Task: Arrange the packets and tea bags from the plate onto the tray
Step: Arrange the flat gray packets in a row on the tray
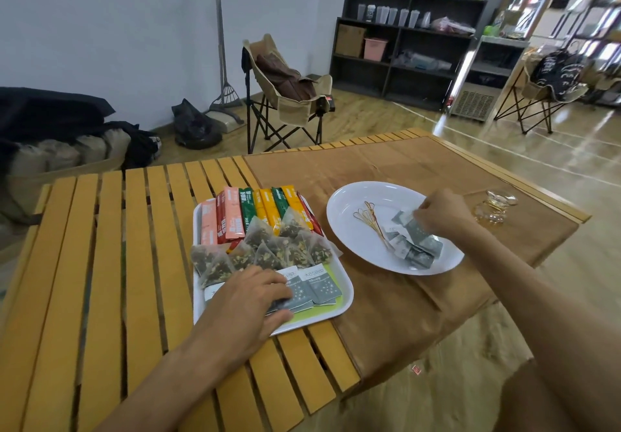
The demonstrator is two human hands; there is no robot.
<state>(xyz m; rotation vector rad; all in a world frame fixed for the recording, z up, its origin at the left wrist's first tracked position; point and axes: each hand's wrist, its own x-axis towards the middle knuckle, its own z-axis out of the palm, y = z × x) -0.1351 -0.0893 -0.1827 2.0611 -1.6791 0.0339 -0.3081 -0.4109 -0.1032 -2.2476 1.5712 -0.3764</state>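
Left hand [250, 300] is laid flat, fingers extended, on the grey packets [311, 289] at the near edge of the tray [346, 297] — nothing gripped. A grey packet [405, 218] is pinched by the right hand [440, 211] over the plate [349, 206], right of the tray; more packets [416, 248] lie on the plate.

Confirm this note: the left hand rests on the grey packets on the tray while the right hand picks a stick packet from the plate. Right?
Not quite. In the head view the right hand pinches a grey packet, not a stick packet, on the plate. The left hand does rest on the grey packets on the tray.
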